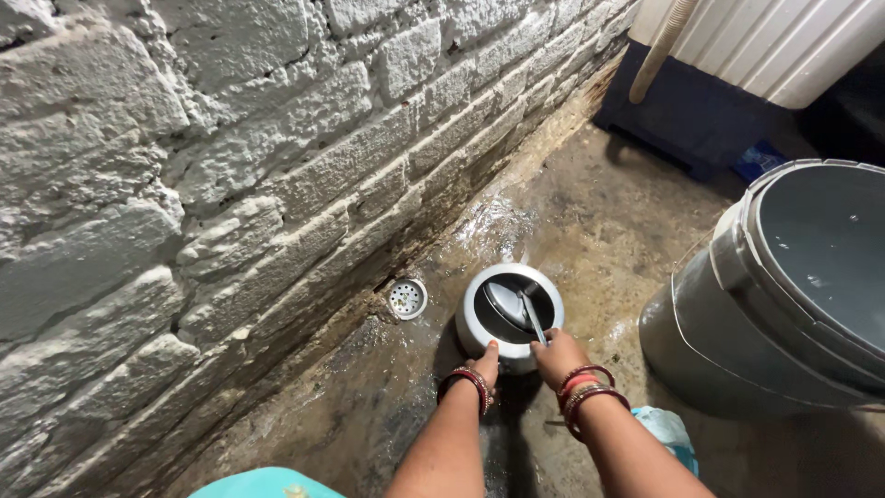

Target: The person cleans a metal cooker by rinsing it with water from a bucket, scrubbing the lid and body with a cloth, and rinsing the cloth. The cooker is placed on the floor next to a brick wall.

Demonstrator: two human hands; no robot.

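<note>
Hands meet at a steel pot (510, 314) standing on the wet floor (590, 221), just past the middle of the head view. The left hand (483, 362) lies against the pot's near wall at seven o'clock, fingers stretched flat on the metal. The right hand (556, 353) sits at the rim at five o'clock, fingers pinched on the handle of a spoon (532, 314) that leans inside the pot. A round drain (407, 298) lies at nine o'clock of the pot, beside the whitewashed brick wall (230, 166). A grey bucket (784, 295) of water stands at three o'clock.
</note>
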